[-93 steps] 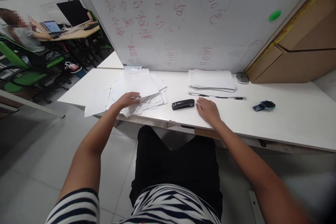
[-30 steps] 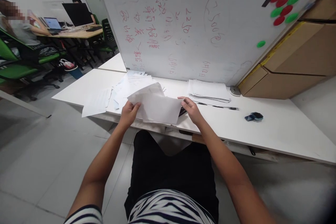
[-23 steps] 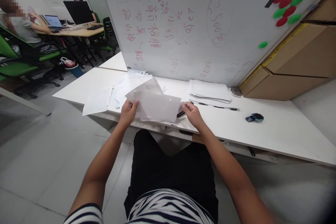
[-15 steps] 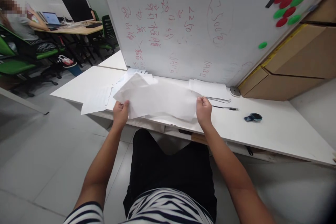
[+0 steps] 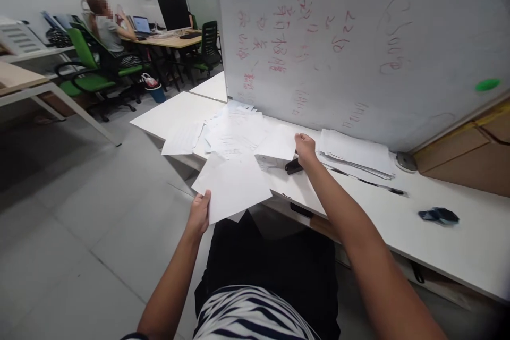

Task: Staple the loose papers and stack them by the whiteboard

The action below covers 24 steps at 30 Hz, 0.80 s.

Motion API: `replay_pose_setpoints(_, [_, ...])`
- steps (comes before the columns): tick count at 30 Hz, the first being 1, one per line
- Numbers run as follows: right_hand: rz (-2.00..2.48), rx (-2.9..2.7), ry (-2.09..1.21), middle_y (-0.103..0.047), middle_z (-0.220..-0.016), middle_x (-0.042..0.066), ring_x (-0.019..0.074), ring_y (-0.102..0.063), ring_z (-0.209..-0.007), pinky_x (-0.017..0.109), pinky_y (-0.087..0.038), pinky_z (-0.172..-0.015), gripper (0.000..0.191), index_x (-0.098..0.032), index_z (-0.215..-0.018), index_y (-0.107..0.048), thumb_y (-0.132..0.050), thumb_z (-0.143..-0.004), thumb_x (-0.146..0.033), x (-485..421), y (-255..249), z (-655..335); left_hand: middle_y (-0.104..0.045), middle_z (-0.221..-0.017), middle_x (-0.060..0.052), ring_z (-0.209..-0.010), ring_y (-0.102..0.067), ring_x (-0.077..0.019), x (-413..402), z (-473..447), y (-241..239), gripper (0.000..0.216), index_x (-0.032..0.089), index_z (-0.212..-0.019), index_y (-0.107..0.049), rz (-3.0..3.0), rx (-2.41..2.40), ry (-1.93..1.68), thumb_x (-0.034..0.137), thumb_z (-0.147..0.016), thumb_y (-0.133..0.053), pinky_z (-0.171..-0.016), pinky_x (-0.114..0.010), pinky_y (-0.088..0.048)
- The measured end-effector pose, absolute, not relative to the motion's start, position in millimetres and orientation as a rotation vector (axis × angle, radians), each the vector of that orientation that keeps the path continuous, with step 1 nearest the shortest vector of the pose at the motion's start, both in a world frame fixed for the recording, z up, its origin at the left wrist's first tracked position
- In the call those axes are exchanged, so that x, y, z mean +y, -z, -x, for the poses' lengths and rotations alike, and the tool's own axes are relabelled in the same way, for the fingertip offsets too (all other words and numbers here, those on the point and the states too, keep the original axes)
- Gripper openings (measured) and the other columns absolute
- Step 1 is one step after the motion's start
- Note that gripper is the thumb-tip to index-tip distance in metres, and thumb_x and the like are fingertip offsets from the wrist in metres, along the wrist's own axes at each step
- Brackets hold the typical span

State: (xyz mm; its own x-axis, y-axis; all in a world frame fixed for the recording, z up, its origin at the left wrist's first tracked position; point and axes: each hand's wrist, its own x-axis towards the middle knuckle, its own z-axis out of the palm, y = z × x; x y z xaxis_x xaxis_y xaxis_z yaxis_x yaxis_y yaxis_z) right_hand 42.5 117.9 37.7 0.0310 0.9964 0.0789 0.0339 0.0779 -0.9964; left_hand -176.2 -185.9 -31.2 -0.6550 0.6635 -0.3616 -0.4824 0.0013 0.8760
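My left hand [image 5: 199, 212] pinches the left edge of a white sheet of paper [image 5: 237, 186], held in front of the table edge above my lap. A second white piece of paper [image 5: 278, 141] is gripped at its right side by my closed right hand [image 5: 306, 150], over the table. The two pieces are apart at their lower ends. Just below my right hand lies a black object [image 5: 294, 166], perhaps a stapler, partly covered. Loose written sheets [image 5: 233, 130] spread over the table beyond my hands.
A stack of papers [image 5: 354, 151] lies on the white table [image 5: 458, 255], with a pen-like black stick [image 5: 392, 190] before it and a dark blue object [image 5: 439, 216] further right. A whiteboard [image 5: 338, 90] stands behind. Cardboard boxes [image 5: 458, 156] are at right. A person [image 5: 109, 32] sits far left.
Both hands held one wide span of paper between them; now each holds a separate piece. My left hand has come lower and nearer. The view has turned left.
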Motion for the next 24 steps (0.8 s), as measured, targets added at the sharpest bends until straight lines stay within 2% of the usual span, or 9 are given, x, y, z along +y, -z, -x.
replay_pose_setpoints(5, [1.018,-1.011,-1.327,-0.058,-0.070,-0.003,0.0118,-0.058,-0.065,0.025,-0.051,-0.062,0.018,-0.020,-0.084,-0.052,-0.058,-0.083,-0.037,123,-57,-30,-0.072,-0.093,-0.008,-0.097,-0.068,-0.0215,-172,156,30,0.025,0.019,-0.087,-0.052,-0.224,1.348,-1.706,0.035,-0.080,-0.070,-0.089,-0.038,-0.056])
replay_pose_setpoints(9, [1.228,-0.980,-1.450,-0.061,-0.068,-0.001,0.0136,-0.061,-0.062,0.029,-0.054,-0.062,0.010,-0.018,-0.091,-0.054,-0.055,-0.085,-0.026,114,-65,-20,-0.072,-0.098,-0.009,-0.101,-0.067,-0.0215,-160,140,27,0.027,0.018,-0.094,-0.056,-0.248,1.264,-1.687,0.034,-0.079,-0.071,-0.093,-0.037,-0.054])
replay_pose_setpoints(12, [1.292,-1.044,-1.482,-0.066,-0.079,0.005,0.0172,-0.065,-0.071,0.033,-0.055,-0.066,0.024,-0.014,-0.103,-0.056,-0.058,-0.083,-0.026,101,-64,-22,-0.072,-0.099,-0.009,-0.101,-0.067,-0.0219,-154,133,28,0.031,0.018,-0.097,-0.057,-0.285,1.241,-1.682,0.035,-0.077,-0.073,-0.095,-0.038,-0.053])
replay_pose_setpoints(14, [1.307,-1.092,-1.489,-0.067,-0.103,0.012,0.0206,-0.066,-0.089,0.036,-0.055,-0.076,0.044,-0.015,-0.120,-0.051,-0.063,-0.080,-0.029,89,-61,-31,-0.072,-0.100,-0.010,-0.101,-0.067,-0.0217,-150,130,31,0.033,0.017,-0.099,-0.058,-0.307,1.241,-1.668,0.035,-0.076,-0.074,-0.095,-0.039,-0.052])
replay_pose_setpoints(16, [1.320,-1.258,-1.362,-0.056,-0.128,0.015,0.0240,-0.057,-0.113,0.041,-0.049,-0.092,0.060,-0.019,-0.131,-0.045,-0.066,-0.077,-0.032,74,-58,-47,-0.072,-0.102,-0.010,-0.100,-0.067,-0.0211,-146,128,33,0.034,0.016,-0.102,-0.059,-0.327,1.236,-1.669,0.034,-0.077,-0.073,-0.096,-0.039,-0.051])
replay_pose_setpoints(18, [1.286,-1.553,-1.074,-0.046,-0.142,0.013,0.0253,-0.043,-0.130,0.044,-0.037,-0.106,0.058,-0.021,-0.133,-0.047,-0.063,-0.079,-0.036,50,-51,-67,-0.071,-0.105,-0.010,-0.099,-0.067,-0.0205,-141,125,35,0.034,0.016,-0.105,-0.060,-0.349,1.230,-1.683,0.034,-0.078,-0.072,-0.096,-0.038,-0.051])
replay_pose_setpoints(20, [1.223,-1.763,-0.873,-0.046,-0.142,0.012,0.0262,-0.042,-0.130,0.047,-0.033,-0.108,0.051,-0.022,-0.130,-0.051,-0.057,-0.083,-0.040,15,-40,-90,-0.071,-0.106,-0.011,-0.096,-0.068,-0.0203,-139,122,38,0.035,0.016,-0.108,-0.061,-0.361,1.245,-1.655,0.033,-0.079,-0.071,-0.092,-0.037,-0.053])
replay_pose_setpoints(23, [1.329,-1.736,-1.031,-0.058,-0.127,0.012,0.0271,-0.058,-0.112,0.048,-0.044,-0.097,0.045,-0.021,-0.122,-0.058,-0.055,-0.084,-0.045,-55,-16,-123,-0.072,-0.104,-0.010,-0.086,-0.070,-0.0196,-141,118,47,0.037,0.016,-0.108,-0.062,-0.324,1.348,-1.518,0.032,-0.077,-0.073,-0.083,-0.035,-0.056])
replay_pose_setpoints(24, [1.347,-1.701,-1.108,-0.060,-0.125,0.012,0.0268,-0.058,-0.112,0.046,-0.045,-0.097,0.043,-0.022,-0.120,-0.059,-0.055,-0.084,-0.046,-80,-6,-132,-0.072,-0.103,-0.010,-0.084,-0.070,-0.0191,-144,116,51,0.037,0.016,-0.109,-0.062,-0.308,1.385,-1.477,0.031,-0.076,-0.074,-0.080,-0.034,-0.057])
